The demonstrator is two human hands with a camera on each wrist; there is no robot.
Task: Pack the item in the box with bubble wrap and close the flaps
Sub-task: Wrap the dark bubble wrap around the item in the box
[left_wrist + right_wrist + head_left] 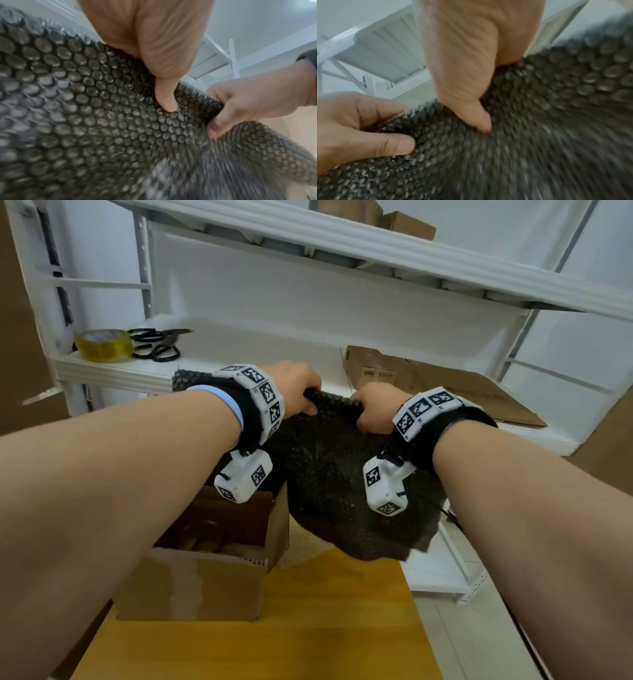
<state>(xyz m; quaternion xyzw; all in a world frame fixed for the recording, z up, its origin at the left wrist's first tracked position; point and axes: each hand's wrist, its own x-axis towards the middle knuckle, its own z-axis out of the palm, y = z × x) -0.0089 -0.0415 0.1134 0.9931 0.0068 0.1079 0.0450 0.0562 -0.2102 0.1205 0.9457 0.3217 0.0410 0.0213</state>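
Left hand: my left hand (297,386) pinches the top edge of the bubble wrap (339,484), thumb pressed into the bubbles.
Right hand: my right hand (376,407) pinches the same edge just beside the left, fingers curled over it.
Bubble wrap: dark sheet, held up in the air, hanging down over the desk's far edge.
Box: open cardboard box (205,580) on the desk (325,628) at its left side, flaps up, rounded brown contents I cannot identify.
Shelf: tape roll (102,344) and scissors (156,344) at its left end, flattened cardboard (445,385) to the right.
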